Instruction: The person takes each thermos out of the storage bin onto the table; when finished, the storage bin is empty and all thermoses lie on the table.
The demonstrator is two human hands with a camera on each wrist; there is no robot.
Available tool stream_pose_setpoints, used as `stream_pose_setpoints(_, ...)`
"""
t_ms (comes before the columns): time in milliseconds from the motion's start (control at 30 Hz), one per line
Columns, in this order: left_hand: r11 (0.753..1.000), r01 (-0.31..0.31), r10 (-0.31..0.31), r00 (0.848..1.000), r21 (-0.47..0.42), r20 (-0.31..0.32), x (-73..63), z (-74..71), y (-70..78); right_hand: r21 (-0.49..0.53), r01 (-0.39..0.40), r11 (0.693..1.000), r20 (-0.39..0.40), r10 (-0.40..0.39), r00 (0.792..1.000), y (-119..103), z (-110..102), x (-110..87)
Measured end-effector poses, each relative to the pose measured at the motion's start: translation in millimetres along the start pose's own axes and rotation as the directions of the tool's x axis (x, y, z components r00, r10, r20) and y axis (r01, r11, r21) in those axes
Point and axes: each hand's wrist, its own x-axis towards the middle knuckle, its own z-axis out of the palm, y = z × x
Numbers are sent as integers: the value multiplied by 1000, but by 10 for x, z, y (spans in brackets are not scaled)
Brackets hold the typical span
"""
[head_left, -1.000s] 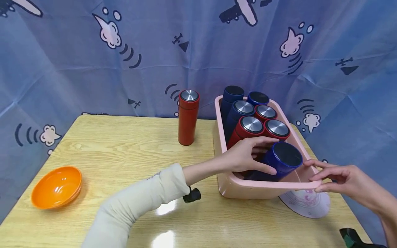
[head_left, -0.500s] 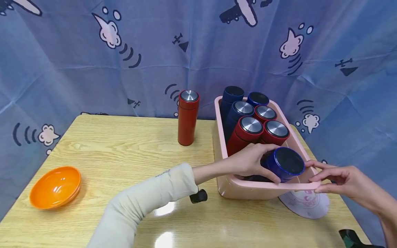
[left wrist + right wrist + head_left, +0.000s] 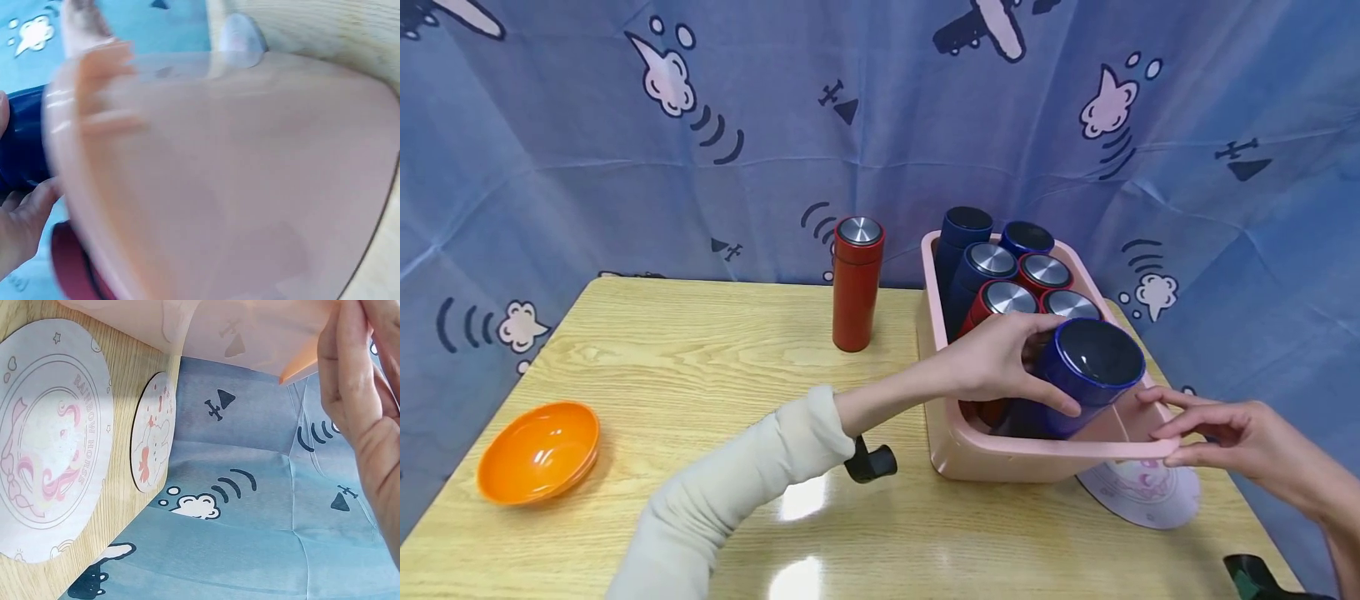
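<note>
My left hand [image 3: 992, 362] grips a shiny blue thermos bottle [image 3: 1097, 362] with a black lid, thumb on its near side. The bottle leans to the right over the front part of a pink bin [image 3: 1000, 463], its lower end hidden inside. At the bin's front right corner, my right hand [image 3: 1232, 433] pinches the rim. Behind the held bottle, several red and dark blue thermos bottles [image 3: 992, 262] stand in the bin. The left wrist view shows the blue bottle [image 3: 25, 140] in the fingers, beside the blurred bin wall [image 3: 237, 181].
A red thermos bottle [image 3: 856, 292] stands upright left of the bin. An orange bowl [image 3: 538, 454] is at the table's left side. Round printed mats [image 3: 53, 437] lie by the bin's right side. A blue patterned curtain [image 3: 775, 125] hangs behind the table.
The blue bottle first sank toward the bin's front rim, then rose higher with my left hand, and more of its side now shows. My right hand has stayed on the rim.
</note>
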Motion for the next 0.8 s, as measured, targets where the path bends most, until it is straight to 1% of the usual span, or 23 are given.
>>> stream_pose_setpoints(133, 994, -21, 17, 999, -109, -38, -65, -152, 143, 9, 34, 999, 18, -34, 999, -1, -1, 1)
stream_pose_setpoints(200, 983, -28, 18, 998, -180, -61, -99, -220, 200, 8, 37, 999, 24, -37, 999, -7, 1, 4)
stream_pose_setpoints(300, 969, -44, 24, 996, -242, -84, -141, -318, 264, 3, 25, 1000, 23, -25, 999, -22, 4, 7)
stream_pose_setpoints(400, 964, -66, 43, 995, -256, -94, -163, -403, 315, 11, 11, 1000, 31, -11, 999, -35, 0, 7)
stream_pose_setpoints(533, 961, -83, 58, 993, -262, -103, -187, -488, 381, 27, 15, 1000, 45, -16, 999, -37, -6, 5)
stream_pose_setpoints(733, 961, -84, 58, 993, -265, -105, -213, -562, 472, 19, 35, 999, 44, -36, 998, -24, -5, 6)
stream_pose_setpoints(800, 960, -91, 61, 991, -265, -118, -223, -573, 483, 12, 33, 999, 42, -33, 999, -21, -3, 10)
